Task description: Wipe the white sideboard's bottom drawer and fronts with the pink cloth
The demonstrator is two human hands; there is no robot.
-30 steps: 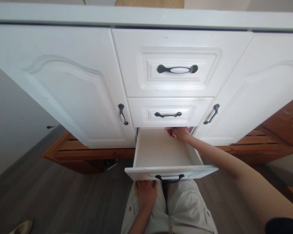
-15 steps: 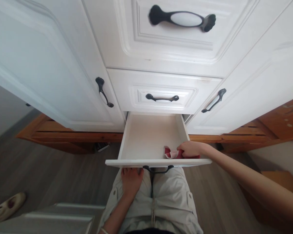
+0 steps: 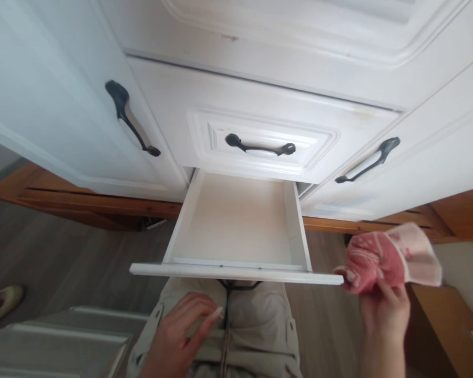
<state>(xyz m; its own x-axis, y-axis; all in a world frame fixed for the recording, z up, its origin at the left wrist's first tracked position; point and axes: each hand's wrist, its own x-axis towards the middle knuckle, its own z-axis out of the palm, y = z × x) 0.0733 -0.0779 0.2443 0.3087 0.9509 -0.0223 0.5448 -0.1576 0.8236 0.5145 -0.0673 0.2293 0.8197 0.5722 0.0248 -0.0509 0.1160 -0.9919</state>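
Bottom drawer (image 3: 236, 226) of the white cabinet stands pulled out; its pale, smooth floor shows nothing lying on it. Drawer front is white painted board with a dark curved handle, mostly hidden below its edge. The drawer above (image 3: 260, 136) is shut, with moulded panel and dark metal handle (image 3: 260, 148). Right hand (image 3: 384, 310) is outside the drawer, just right of its front corner, fingers closed on a crumpled red-and-pink cloth (image 3: 382, 257), soft, patterned. Left hand (image 3: 181, 336) hangs below the drawer front, fingers loosely open, holding nothing, over beige trousers (image 3: 256, 325).
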